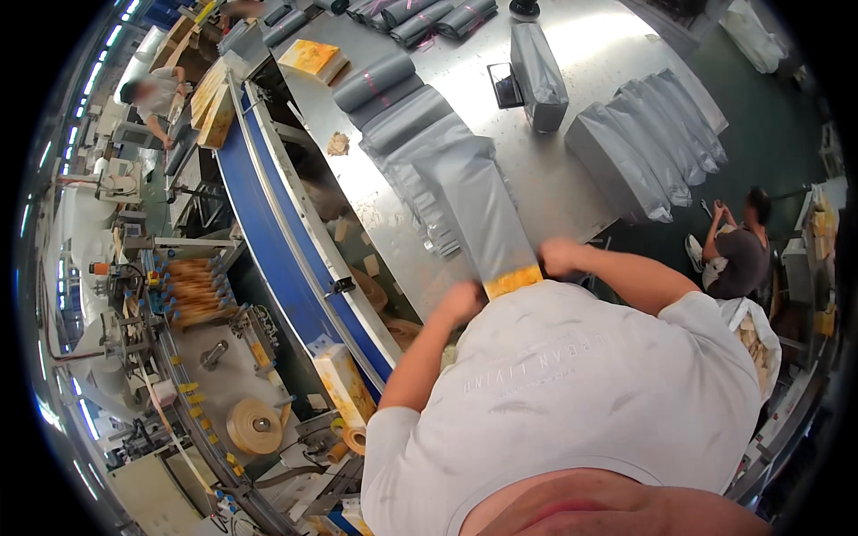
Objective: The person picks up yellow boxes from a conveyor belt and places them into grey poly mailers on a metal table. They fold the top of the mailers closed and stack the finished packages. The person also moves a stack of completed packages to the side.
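Note:
A grey plastic bag [483, 210] lies toward me over the near edge of the metal table, drawn over a long pack. The pack's yellow-orange end [513, 280] sticks out of the bag's mouth, close against my shirt. My left hand [462, 302] is closed at the left side of the bag's mouth. On the other side, my right hand [560, 256] is closed by the bag's right edge; its fingertips are partly hidden. Beneath and beyond the bag are layered flat grey bags [420, 192] and folded bundles of grey bags [380, 85].
Filled grey bags [643, 143] stand in a row at the table's right, another [539, 76] beside a phone [505, 85]. A yellow-orange pack [313, 60] lies far left. Left runs a blue conveyor [268, 214] holding a pack [344, 380]. One person [740, 241] is at right, another [156, 98] far left.

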Available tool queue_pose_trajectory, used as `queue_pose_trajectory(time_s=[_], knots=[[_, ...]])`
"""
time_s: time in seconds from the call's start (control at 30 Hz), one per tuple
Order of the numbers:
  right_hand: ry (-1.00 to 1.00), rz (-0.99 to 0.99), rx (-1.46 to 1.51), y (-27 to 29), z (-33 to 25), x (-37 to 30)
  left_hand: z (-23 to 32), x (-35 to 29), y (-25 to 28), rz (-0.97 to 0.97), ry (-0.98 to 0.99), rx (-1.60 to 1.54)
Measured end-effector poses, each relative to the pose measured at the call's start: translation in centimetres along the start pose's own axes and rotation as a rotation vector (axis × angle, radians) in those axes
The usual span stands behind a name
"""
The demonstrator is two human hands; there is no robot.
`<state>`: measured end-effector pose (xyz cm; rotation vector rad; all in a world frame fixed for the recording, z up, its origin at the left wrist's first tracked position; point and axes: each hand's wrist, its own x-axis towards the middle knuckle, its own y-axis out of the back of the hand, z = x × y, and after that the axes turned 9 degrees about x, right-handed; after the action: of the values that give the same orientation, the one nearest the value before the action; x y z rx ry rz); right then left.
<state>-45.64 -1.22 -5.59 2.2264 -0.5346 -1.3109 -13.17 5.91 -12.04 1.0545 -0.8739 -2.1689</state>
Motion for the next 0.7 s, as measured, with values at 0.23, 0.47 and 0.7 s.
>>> queue_pose_trajectory(time_s=[0.23,0.47,0.7], knots=[[0.073,0.397,0.337,0.3,0.2,0.5,0.6,-1.6,2.3,0.616,0.303,-0.396],[0.597,0.414,0.141,1.2,-10.3,-0.2,2.0,-2.5,1.7,0.456,0.414,-0.805],[0.523,0.38,0.26,-0.9,-13.6,4.1,2.0,-2.5,0.3,0.702,0.28,-0.583]])
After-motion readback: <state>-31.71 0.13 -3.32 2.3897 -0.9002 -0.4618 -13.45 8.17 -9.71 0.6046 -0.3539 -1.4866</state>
